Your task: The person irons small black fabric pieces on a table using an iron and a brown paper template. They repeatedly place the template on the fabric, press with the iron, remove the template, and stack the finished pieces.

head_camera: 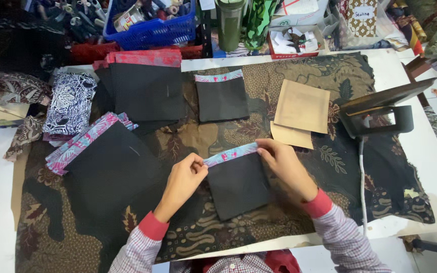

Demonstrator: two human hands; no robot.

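Note:
A small black fabric piece (236, 184) with a pink-and-blue patterned band along its top edge lies on the brown batik cloth (198, 136) in front of me. My left hand (185, 179) pinches the band's left end. My right hand (284, 167) pinches its right end and rests along the piece's right side. Both hands hold the folded band flat.
A second banded black piece (222, 98) lies farther back. Black stacks with red (147, 86) and pink-blue edges (104, 162) sit left. Brown paper templates (302, 108) and an upturned iron (380, 111) with its cord stand right. A blue basket (150, 23) sits behind.

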